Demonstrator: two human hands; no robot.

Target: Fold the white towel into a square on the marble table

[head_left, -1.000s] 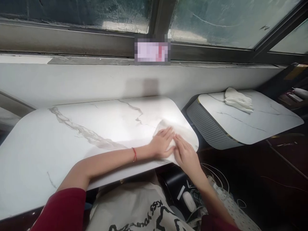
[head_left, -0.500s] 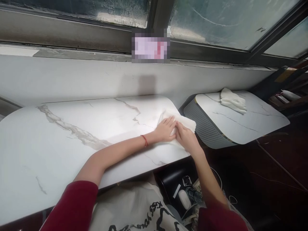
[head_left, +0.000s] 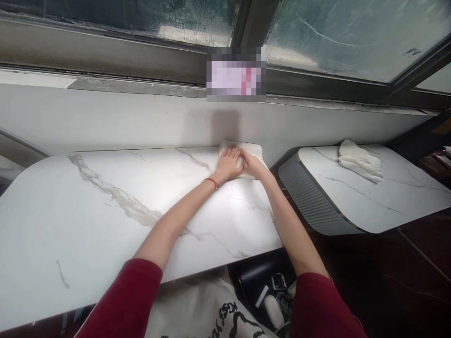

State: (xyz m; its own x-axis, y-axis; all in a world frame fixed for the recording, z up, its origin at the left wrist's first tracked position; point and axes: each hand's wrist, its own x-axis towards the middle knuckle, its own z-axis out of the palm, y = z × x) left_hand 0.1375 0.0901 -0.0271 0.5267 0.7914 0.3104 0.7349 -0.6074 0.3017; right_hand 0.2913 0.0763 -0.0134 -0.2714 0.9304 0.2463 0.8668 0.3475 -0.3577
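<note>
Both my hands press flat on a white cloth at the far right corner of a white marble-patterned tabletop, right against the wall. My left hand lies on the cloth's left part with its fingers stretched out; a red string circles that wrist. My right hand lies beside it, touching it, fingers extended over the cloth. Most of the cloth is hidden under the hands.
A second, smaller marble-topped table stands to the right with a crumpled white cloth on it. A window sill and dark window frame run along the back. Below the table edge are a printed bag and dark clutter.
Both hands have slid the cloth from the near right edge of the tabletop away to its far corner by the wall, arms stretching out.
</note>
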